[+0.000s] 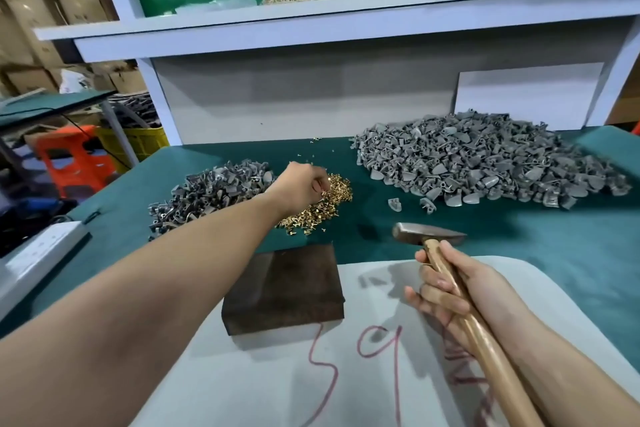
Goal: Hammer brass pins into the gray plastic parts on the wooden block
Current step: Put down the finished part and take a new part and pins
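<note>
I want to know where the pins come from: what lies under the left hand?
The left hand reaches into the pile of brass pins on the green mat, fingers curled down into it. The hand covers the pins beneath it, so whether it grips any cannot be seen.

Dark brown rectangular wooden block [284, 288]: matt, top worn smooth.
Heap of small yellow brass pins [334, 196]: bright, glinting metal.
Large heap of gray moulded plastic parts [485, 163]: matt, faint sheen on curved faces.
Hammer [429, 236]: dull tarnished metal head, glossy varnished wooden handle.
Green table cloth [554, 253]: matt, felt-like.
</note>
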`<action>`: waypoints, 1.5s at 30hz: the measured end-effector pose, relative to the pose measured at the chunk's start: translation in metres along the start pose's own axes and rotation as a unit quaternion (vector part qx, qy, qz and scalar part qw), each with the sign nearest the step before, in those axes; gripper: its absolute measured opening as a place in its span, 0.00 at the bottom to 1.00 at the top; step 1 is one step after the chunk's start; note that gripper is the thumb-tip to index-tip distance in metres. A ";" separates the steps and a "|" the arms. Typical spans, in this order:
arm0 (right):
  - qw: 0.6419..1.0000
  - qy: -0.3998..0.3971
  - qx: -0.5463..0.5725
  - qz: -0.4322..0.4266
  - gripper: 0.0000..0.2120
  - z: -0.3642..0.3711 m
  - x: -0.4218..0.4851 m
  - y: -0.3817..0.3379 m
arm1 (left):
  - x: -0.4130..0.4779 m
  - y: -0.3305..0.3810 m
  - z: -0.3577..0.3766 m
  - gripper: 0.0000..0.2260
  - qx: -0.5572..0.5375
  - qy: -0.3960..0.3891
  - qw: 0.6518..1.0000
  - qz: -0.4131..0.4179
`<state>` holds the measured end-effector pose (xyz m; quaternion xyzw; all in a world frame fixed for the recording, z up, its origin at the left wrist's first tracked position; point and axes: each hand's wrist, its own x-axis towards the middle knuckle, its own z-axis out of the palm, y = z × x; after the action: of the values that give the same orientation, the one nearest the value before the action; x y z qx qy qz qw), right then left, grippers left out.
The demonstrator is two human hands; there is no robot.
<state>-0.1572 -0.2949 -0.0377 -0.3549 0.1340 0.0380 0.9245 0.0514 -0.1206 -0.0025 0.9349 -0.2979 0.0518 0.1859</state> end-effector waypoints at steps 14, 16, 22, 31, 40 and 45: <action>0.993 -0.008 -0.119 -0.022 0.08 0.000 -0.003 0.000 | -0.066 -0.092 -0.070 0.13 -0.255 -0.014 0.925 -0.283; 0.990 -0.002 -0.139 -0.033 0.05 0.001 -0.003 0.000 | -0.075 -0.089 -0.067 0.10 -0.242 -0.039 0.937 -0.248; 0.956 0.133 -0.243 -0.093 0.03 0.000 -0.015 0.010 | -0.102 -0.084 -0.050 0.12 0.139 -0.134 0.980 -0.047; 0.752 0.282 -0.565 -0.190 0.01 -0.010 -0.027 0.003 | -0.112 -0.092 -0.033 0.06 0.090 -0.009 0.996 -0.003; 0.550 0.294 -0.750 -0.220 0.09 -0.026 -0.016 -0.009 | -0.121 -0.030 -0.064 0.10 -0.418 0.107 0.895 -0.113; 0.510 0.326 -0.739 -0.295 0.08 -0.031 -0.013 -0.015 | -0.144 0.014 -0.065 0.13 -0.563 0.014 0.821 -0.093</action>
<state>-0.1736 -0.3266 -0.0465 -0.9164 0.2372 -0.2699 0.1765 -0.0737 -0.0291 0.0319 0.6896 -0.1840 -0.1295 0.6884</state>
